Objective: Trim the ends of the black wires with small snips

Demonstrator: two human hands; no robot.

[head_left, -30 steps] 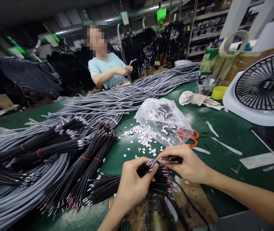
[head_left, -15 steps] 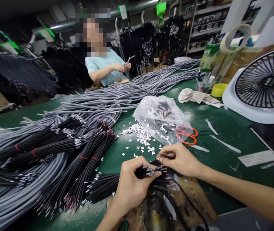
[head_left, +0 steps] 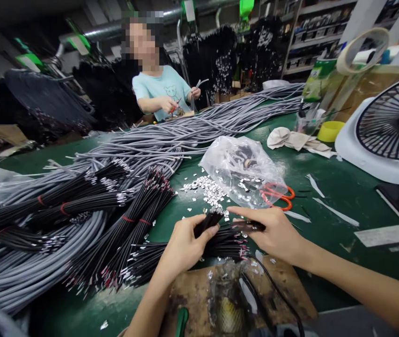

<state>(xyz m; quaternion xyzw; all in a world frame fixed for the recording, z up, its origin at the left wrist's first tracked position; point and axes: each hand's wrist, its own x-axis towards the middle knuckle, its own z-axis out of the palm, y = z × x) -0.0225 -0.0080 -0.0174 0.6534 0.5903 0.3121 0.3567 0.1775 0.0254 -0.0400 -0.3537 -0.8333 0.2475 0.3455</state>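
My left hand [head_left: 181, 245] is closed round a small bunch of short black wires [head_left: 209, 221] with stripped silver tips, lifted a little above the table. My right hand [head_left: 272, 231] pinches a thin dark tool or wire end [head_left: 251, 226] close to the bunch's tips. Under both hands lies a loose pile of black wires [head_left: 164, 260] with red and white ends. Small silver scraps [head_left: 206, 189] litter the green table [head_left: 332, 194] just beyond.
Banded black wire bundles [head_left: 80, 206] and long grey cables [head_left: 171, 140] cover the left. A clear plastic bag [head_left: 243, 171] lies on orange scissors [head_left: 278, 194]. A white fan [head_left: 385, 126] stands at right. A soldering stand on a brown board [head_left: 230, 299] sits near me. Another person [head_left: 162, 89] works opposite.
My left hand has raised its bunch of wires and turned the tips upward and to the right. My right hand shifted slightly right. The view moved a little rightward.
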